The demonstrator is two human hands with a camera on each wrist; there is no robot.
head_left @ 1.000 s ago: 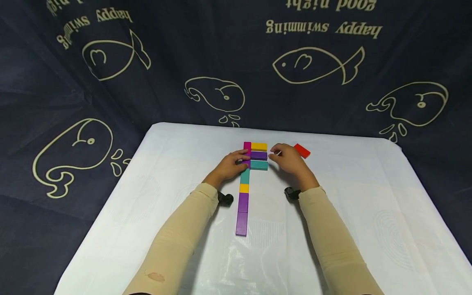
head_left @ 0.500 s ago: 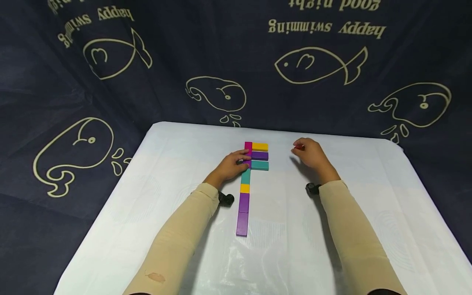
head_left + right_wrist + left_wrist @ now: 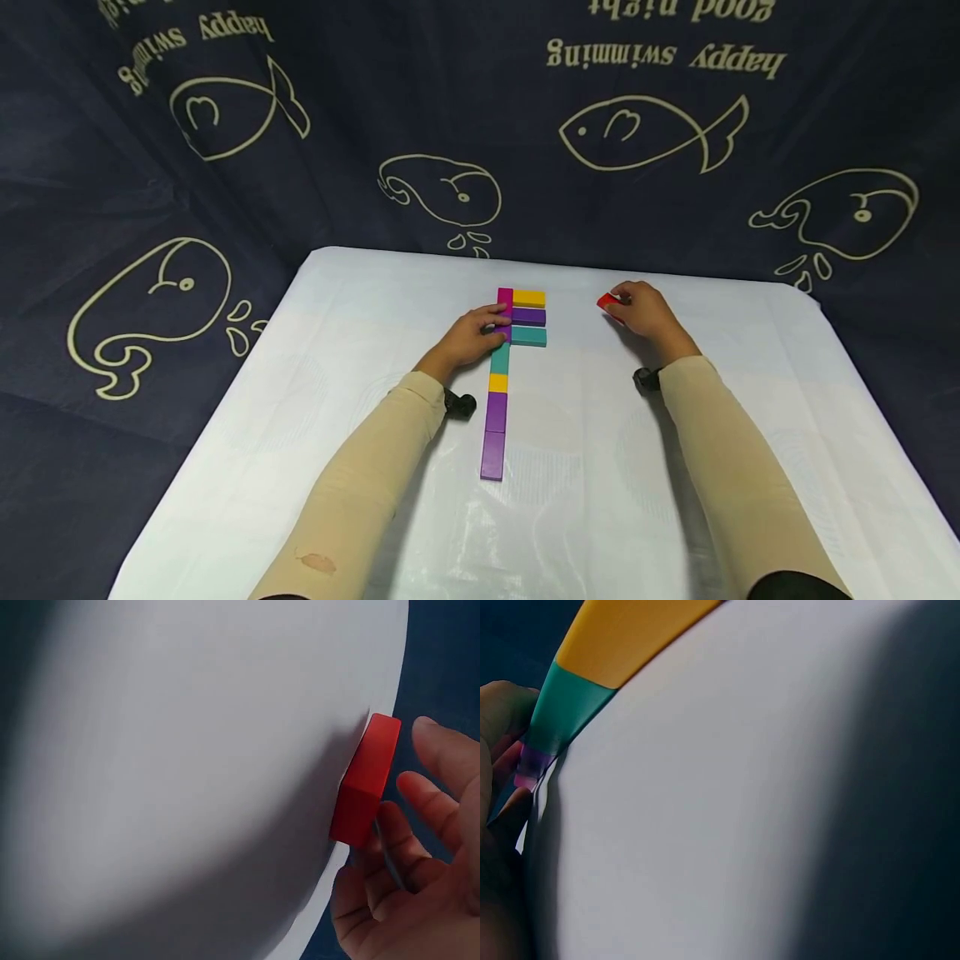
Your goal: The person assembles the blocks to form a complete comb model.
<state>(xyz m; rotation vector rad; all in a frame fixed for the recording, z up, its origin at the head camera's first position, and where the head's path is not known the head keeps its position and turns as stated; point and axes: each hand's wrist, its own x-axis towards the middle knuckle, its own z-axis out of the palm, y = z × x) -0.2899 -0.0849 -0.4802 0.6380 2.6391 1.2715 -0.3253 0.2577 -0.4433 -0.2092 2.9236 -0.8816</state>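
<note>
A flat column of coloured blocks [image 3: 495, 392] lies on the white table [image 3: 360, 350], with yellow [image 3: 528, 297], purple [image 3: 528, 316] and teal [image 3: 528, 336] blocks branching right at its far end. My left hand [image 3: 489, 323] rests against the column's left side, its fingertips touching the magenta block [image 3: 504, 300] and a small purple block [image 3: 532, 761]. Teal [image 3: 566, 712] and yellow [image 3: 622, 637] blocks run on from there. My right hand [image 3: 626, 302] lies over a red block [image 3: 606, 301] far right. Its loosely spread fingers [image 3: 409, 825] touch the red block [image 3: 366, 780] lying flat.
A dark blue cloth [image 3: 225, 192] printed with fish and whales hangs behind and around the table. Small black wrist cameras [image 3: 459, 406] [image 3: 647, 379] sit under both beige sleeves. Bare white surface lies left of the column and toward the near edge.
My right hand has moved right, from beside the branching blocks to the red block, and now covers most of it. The left hand and the column have not moved.
</note>
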